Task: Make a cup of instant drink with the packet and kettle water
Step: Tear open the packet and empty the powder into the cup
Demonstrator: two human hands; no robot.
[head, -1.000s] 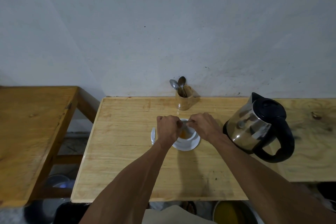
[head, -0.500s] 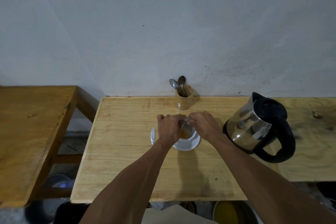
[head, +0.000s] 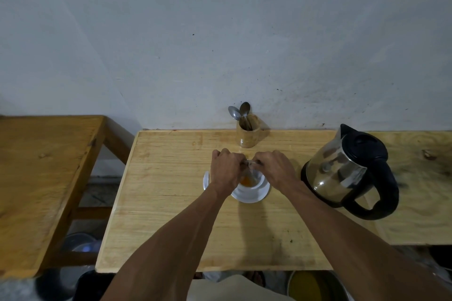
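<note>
Glossy metal kettle (head: 337, 171); matt wood table (head: 171, 190).

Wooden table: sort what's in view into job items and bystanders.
Job: clear packet pinched by left hand and right hand; white cup; white saucer; steel kettle.
Bystanders: wooden spoon holder; side table; yellow-filled pot.

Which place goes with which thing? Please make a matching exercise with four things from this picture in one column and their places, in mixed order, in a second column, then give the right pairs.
Things
1. kettle
2. spoon holder
3. cup
4. saucer

Places
A. under the cup
B. at the back edge of the table, near the wall
C. below both hands, orange powder inside
D. on the table, right of the cup

Pairs: 1-D, 2-B, 3-C, 4-A
</note>
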